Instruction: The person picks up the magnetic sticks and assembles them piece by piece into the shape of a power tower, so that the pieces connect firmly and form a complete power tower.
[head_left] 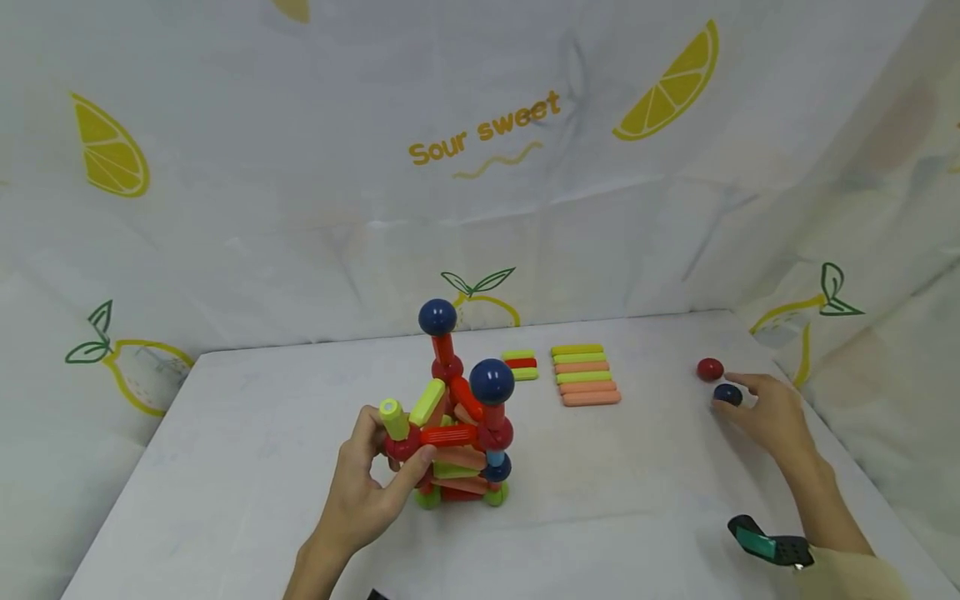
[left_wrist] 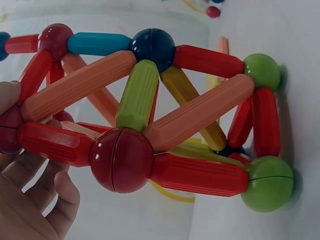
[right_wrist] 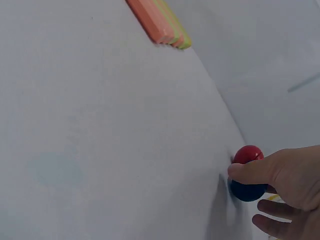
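A tower of coloured magnetic rods and balls stands on the table on light green balls, left of the middle. My left hand grips it at a red corner ball, with a light green rod standing up from that ball. Two dark blue balls top upright red rods, one at the back and one at the right. In the left wrist view, slanted orange rods brace the side. Far right, my right hand pinches a loose dark blue ball between thumb and fingers. Just behind it lies a red ball.
Behind the tower lies a short stack of green and red rods. Beside it is a row of orange and yellow-green rods. A white cloth printed with lemons hangs along the back and right edges of the table.
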